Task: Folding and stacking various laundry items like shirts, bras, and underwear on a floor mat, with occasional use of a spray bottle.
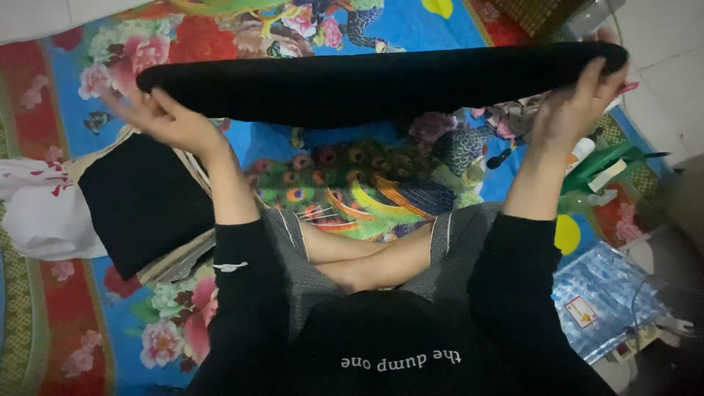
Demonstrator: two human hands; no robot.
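A long black garment (381, 84) is stretched out flat in the air in front of me, folded into a narrow band. My left hand (165, 117) grips its left end and my right hand (579, 103) grips its right end. Both arms are raised and spread wide above a bright floral mat with a peacock pattern (352, 183). My crossed legs in grey shorts show below.
A stack of folded clothes with a black piece on top (143, 198) lies at my left, beside a white cloth with red spots (37, 213). At the right are green items (605, 165), a small bottle (579, 154) and a clear plastic package (605, 297).
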